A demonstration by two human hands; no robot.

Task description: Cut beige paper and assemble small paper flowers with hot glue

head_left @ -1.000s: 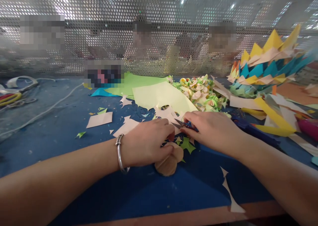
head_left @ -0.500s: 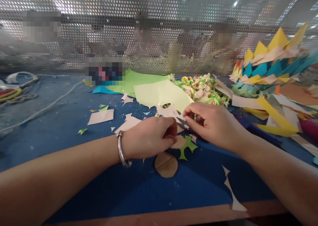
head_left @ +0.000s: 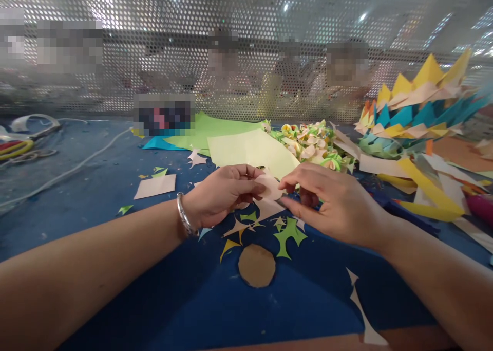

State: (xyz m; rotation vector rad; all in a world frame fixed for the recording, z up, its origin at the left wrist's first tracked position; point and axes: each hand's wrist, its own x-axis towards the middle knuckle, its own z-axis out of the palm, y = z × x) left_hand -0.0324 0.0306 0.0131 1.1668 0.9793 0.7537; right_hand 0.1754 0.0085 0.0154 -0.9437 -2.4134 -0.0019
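Note:
My left hand (head_left: 221, 194) and my right hand (head_left: 333, 204) are raised a little above the blue table (head_left: 173, 299) and meet at a small pale pink paper piece (head_left: 270, 187). Both hands pinch it by fingertips, left on its left edge, right on its right edge. A silver bangle (head_left: 185, 216) sits on my left wrist. Below the hands lie a round tan paper disc (head_left: 257, 265), a green offcut (head_left: 288, 234) and small yellow and pink scraps. The scissors seen earlier are hidden.
Light green sheets (head_left: 250, 148) lie behind the hands, a heap of folded paper flowers (head_left: 311, 143) to their right, and a big stack of coloured paper (head_left: 416, 114) at far right. A perforated metal screen (head_left: 231, 48) closes the back. Cable and tools (head_left: 23, 145) lie far left.
Both hands lifted off the table with the pink piece between them. The small scissors at my right hand are out of sight. The tan disc now lies uncovered on the table.

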